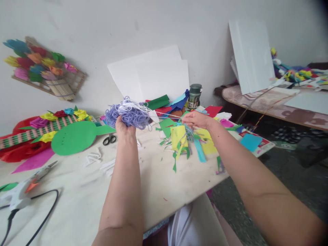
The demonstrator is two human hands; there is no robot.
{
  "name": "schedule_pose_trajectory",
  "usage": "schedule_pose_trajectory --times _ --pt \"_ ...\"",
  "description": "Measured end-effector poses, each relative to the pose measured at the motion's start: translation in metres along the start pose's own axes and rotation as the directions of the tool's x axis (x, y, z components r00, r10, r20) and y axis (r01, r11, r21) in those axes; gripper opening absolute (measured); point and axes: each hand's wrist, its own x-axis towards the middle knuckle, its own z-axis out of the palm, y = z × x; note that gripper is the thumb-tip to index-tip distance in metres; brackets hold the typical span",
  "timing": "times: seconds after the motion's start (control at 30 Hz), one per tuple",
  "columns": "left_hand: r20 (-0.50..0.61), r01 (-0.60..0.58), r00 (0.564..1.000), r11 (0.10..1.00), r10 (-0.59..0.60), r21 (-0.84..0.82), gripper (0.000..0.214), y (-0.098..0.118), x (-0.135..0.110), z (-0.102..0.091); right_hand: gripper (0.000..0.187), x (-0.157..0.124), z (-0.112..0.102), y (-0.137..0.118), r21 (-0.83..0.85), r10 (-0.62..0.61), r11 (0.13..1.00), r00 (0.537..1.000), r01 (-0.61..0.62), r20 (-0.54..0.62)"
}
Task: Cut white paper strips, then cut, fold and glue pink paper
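Bulging over the left hand [125, 127], a tangled bundle of purple yarn [138, 119], topped with white, is held up near the centre of the frame, above the surface [164, 194]. It is supported from below by the left hand, which is curled against its underside; how far the fingers are closed cannot be told, as they are mostly hidden by the loops. Right of centre, the right hand [196, 119] is closed to a pinch, and pale strands [165, 113] are gripped there, stretched nearly straight across from the bundle.

Below the right hand, the surface is littered with scraps [178, 135] in yellow, green and blue. Behind them, coloured sheets [156, 102] are piled, with a dark jar [194, 97] set just beside. White boards [161, 77] are leaned against the wall [143, 20].

Left of the left forearm, black-handled scissors [109, 140] are laid near a green disc [74, 138], and white sticks [93, 157] are scattered lower down. At the lower left of the frame, a glue gun [20, 194] is seen with its black cord [52, 205].

In the upper left, colourful flowers [36, 63] are mounted on the wall. At the upper right, a white panel [252, 56] is stood, tilted, on a second surface [234, 96].
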Motion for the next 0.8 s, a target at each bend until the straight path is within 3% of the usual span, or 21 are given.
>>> schedule_pose_trajectory --times 0.1,0.2,0.27,0.33,0.47,0.6,0.7,0.8 --pt "-0.058 -0.033 0.998 0.999 0.035 0.036 0.024 -0.003 0.006 -0.006 0.036 -0.001 -0.012 0.005 0.076 -0.043 0.996 0.987 0.056 -0.157" --pt "-0.096 -0.092 0.990 0.988 0.104 0.122 0.027 -0.014 0.004 -0.006 0.037 0.005 -0.003 -0.007 -0.017 -0.136 0.990 0.950 0.137 -0.282" --pt "-0.066 -0.120 0.989 0.977 0.134 0.176 0.029 -0.025 -0.003 -0.001 0.036 0.012 0.011 -0.024 -0.145 -0.190 0.977 0.946 0.155 -0.264" --pt "-0.029 -0.092 0.995 0.974 0.100 0.205 0.031 -0.037 -0.014 0.006 0.033 0.020 0.028 -0.042 -0.234 -0.233 0.953 0.958 0.191 -0.166" --pt "0.177 -0.024 0.984 0.958 -0.028 0.287 0.036 -0.050 -0.037 0.016 0.031 0.039 0.051 -0.063 -0.337 -0.252 0.913 0.967 0.228 -0.026" --pt "0.394 0.071 0.888 0.915 -0.239 0.396 0.036 -0.047 -0.049 0.018 0.025 0.049 0.054 -0.062 -0.321 -0.194 0.933 0.979 0.165 -0.060" --pt "0.499 0.013 0.818 0.877 -0.286 0.481 0.040 -0.042 -0.053 0.017 0.020 0.049 0.051 -0.063 -0.329 -0.113 0.940 0.992 0.090 -0.054" --pt "0.532 -0.079 0.800 0.831 -0.276 0.551 0.041 -0.043 -0.055 0.018 0.023 0.047 0.050 -0.069 -0.358 -0.106 0.928 0.994 0.107 0.024"
